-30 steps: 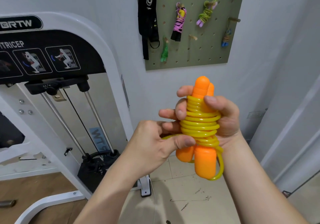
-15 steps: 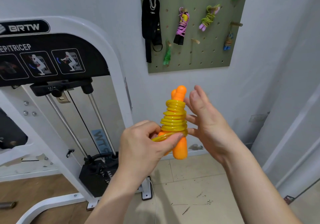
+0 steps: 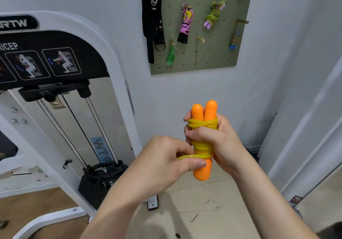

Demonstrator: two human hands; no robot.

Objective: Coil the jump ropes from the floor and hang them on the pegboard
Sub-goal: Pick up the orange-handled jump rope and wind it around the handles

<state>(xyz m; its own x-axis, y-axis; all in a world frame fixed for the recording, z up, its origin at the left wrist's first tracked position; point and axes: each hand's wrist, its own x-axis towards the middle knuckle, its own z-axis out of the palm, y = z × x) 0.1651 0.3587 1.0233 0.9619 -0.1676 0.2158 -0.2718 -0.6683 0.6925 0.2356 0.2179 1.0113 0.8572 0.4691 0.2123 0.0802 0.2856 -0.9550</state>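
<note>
Your right hand (image 3: 212, 138) curls around the yellow cord wound on the orange jump rope (image 3: 202, 146), hiding its middle; your left hand (image 3: 166, 164) pinches the loose strand, its end unseen. Beyond, the pegboard (image 3: 196, 57) runs past the top edge.

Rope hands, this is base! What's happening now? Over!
Right hand grips the coiled jump rope. Left hand pinches its loose yellow end. Pegboard ahead, bare peg showing; path looks open.

R hand (image 3: 215, 142) re-gripped coiled rope (image 3: 202, 140), was open 0.5s ago.
</note>
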